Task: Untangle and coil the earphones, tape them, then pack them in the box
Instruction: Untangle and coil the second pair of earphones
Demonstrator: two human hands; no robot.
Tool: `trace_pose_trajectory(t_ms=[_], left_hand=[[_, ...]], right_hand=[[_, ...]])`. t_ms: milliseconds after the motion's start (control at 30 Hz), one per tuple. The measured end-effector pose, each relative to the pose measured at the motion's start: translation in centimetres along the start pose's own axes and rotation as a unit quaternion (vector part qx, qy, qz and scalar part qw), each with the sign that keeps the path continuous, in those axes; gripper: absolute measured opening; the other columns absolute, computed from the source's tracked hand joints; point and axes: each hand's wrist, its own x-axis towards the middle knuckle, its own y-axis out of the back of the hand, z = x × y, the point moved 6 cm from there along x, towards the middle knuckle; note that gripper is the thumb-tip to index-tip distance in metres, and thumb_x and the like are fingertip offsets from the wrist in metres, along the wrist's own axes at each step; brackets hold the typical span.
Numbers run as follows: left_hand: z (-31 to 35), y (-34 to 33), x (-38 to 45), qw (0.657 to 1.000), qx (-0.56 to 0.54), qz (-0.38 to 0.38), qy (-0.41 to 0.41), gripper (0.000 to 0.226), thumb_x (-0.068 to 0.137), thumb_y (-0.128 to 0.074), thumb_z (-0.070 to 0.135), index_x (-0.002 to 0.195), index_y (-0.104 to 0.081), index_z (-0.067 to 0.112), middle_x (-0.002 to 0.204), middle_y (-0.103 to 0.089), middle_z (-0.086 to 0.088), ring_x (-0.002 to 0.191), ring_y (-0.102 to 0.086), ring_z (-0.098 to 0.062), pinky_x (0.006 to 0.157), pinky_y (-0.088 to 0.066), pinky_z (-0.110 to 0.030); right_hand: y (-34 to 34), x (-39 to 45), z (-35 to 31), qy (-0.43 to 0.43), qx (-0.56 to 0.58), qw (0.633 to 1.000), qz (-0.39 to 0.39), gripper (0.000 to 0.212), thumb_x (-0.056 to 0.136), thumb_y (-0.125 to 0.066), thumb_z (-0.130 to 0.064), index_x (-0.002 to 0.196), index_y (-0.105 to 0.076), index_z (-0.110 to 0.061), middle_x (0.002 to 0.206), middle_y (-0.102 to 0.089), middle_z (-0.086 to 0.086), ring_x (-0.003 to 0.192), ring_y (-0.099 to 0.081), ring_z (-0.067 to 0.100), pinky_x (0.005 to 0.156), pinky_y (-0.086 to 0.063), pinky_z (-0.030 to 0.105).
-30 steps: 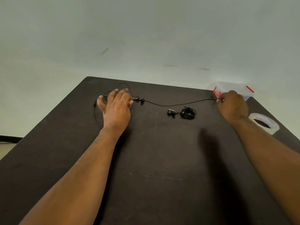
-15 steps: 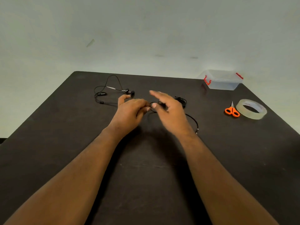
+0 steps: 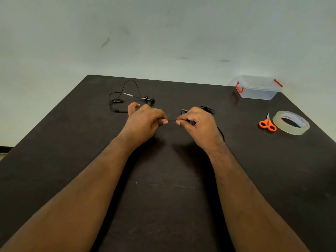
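Both hands pinch one short, taut stretch of black earphone cable (image 3: 171, 121) above the table (image 3: 72, 160): left hand (image 3: 145, 119), right hand (image 3: 198, 122), probably to start a coil. The earbuds (image 3: 150, 99) lie behind the left hand; the box (image 3: 257, 90), scissors (image 3: 267, 124) and tape (image 3: 291, 122) wait far right.

Black, orange and clear on a dark table

Black earphones (image 3: 131, 99); dark brown table (image 3: 72, 160); clear box (image 3: 256, 90) with red clips; orange-handled scissors (image 3: 267, 124); translucent tape roll (image 3: 291, 122); pale grey-green wall (image 3: 163, 33).

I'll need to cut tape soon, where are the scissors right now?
The scissors lie on the table's right side, just left of the tape roll.
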Motion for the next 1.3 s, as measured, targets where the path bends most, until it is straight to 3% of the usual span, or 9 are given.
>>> trace_pose_trajectory(t_ms=[133,267,367,567,700,833,967,1200,1300], left_hand=[[-0.5,-0.6,0.1,0.996,0.070,-0.059,0.024,0.015,0.092,-0.053,0.047,0.090,-0.064,0.036,0.086,-0.060,0.017,0.095,-0.049,-0.012,0.089,-0.013,-0.037],[-1.4,-0.2,0.2,0.997,0.057,-0.045,0.029,0.015,0.095,-0.054,0.032,0.103,-0.067,0.036,0.101,-0.059,0.014,0.094,-0.055,-0.013,0.073,-0.010,-0.031],[-2.5,-0.5,0.0,0.994,0.051,-0.074,0.058,0.014,0.093,-0.057,0.032,0.101,-0.069,0.035,0.100,-0.053,0.014,0.090,-0.057,-0.013,0.079,-0.017,-0.035],[-4.5,0.9,-0.1,0.981,0.145,-0.021,0.130,0.009,0.087,-0.065,0.035,0.093,-0.071,0.038,0.122,-0.056,0.009,0.109,-0.045,-0.026,0.085,-0.024,-0.043],[-9.1,3.2,-2.0,0.948,0.145,0.048,0.279,0.013,0.084,-0.067,0.023,0.089,-0.074,0.032,0.129,-0.057,0.007,0.113,-0.040,-0.032,0.084,-0.023,-0.044],[-10.5,3.6,-2.8,0.942,0.069,0.105,0.312,0.020,0.088,-0.063,0.017,0.096,-0.074,0.032,0.101,-0.072,0.006,0.108,-0.047,-0.022,0.079,-0.018,-0.039],[-10.8,2.8,-2.4,0.943,-0.002,0.080,0.322,0.016,0.089,-0.066,0.030,0.103,-0.074,0.031,0.104,-0.073,0.006,0.114,-0.048,-0.012,0.081,-0.019,-0.031],[-10.3,1.1,-2.0,0.952,-0.012,-0.028,0.303,0.015,0.089,-0.066,0.034,0.103,-0.072,0.036,0.113,-0.069,0.013,0.121,-0.046,-0.009,0.092,-0.022,-0.034],[-9.6,0.5,-2.0,0.948,0.056,-0.133,0.282,0.046,0.086,-0.067,0.039,0.130,-0.053,0.044,0.144,-0.048,0.012,0.131,-0.036,-0.019,0.088,-0.019,-0.038]], right_hand=[[1.5,-0.4,1.8,-0.035,-0.017,0.997,0.067,0.003,0.081,-0.073,-0.011,0.082,-0.076,-0.011,0.074,-0.056,-0.002,0.071,-0.054,0.016,0.065,-0.039,0.024],[4.1,-1.1,3.8,-0.082,-0.007,0.984,0.155,0.004,0.080,-0.071,-0.008,0.079,-0.073,-0.011,0.077,-0.059,-0.001,0.072,-0.055,0.010,0.069,-0.043,0.022],[6.2,-1.7,5.5,-0.124,0.019,0.965,0.229,0.005,0.082,-0.070,-0.007,0.080,-0.071,-0.011,0.081,-0.059,-0.001,0.071,-0.053,-0.005,0.068,-0.037,0.005],[7.5,-2.5,7.9,-0.183,0.007,0.943,0.279,0.003,0.086,-0.068,-0.014,0.084,-0.070,-0.013,0.085,-0.057,-0.005,0.072,-0.051,-0.003,0.069,-0.038,0.004],[10.9,-5.2,12.1,-0.313,0.059,0.848,0.424,0.008,0.086,-0.063,-0.015,0.087,-0.071,-0.015,0.089,-0.064,-0.002,0.081,-0.058,0.010,0.083,-0.051,0.024],[12.9,-7.2,15.5,-0.397,0.098,0.780,0.474,0.008,0.086,-0.065,-0.017,0.086,-0.070,-0.011,0.086,-0.066,0.001,0.079,-0.060,0.011,0.083,-0.056,0.034],[11.8,-6.8,15.7,-0.401,0.093,0.786,0.462,0.006,0.085,-0.066,-0.017,0.083,-0.070,-0.013,0.077,-0.064,-0.006,0.068,-0.058,0.003,0.074,-0.054,0.020],[9.9,-5.0,14.9,-0.361,0.022,0.857,0.368,0.007,0.086,-0.066,-0.019,0.083,-0.070,-0.015,0.085,-0.070,0.005,0.075,-0.062,0.015,0.074,-0.050,0.028],[9.3,-4.4,14.3,-0.346,0.013,0.874,0.341,0.009,0.087,-0.065,-0.021,0.087,-0.071,-0.014,0.092,-0.069,0.007,0.084,-0.064,0.020,0.079,-0.053,0.033]])
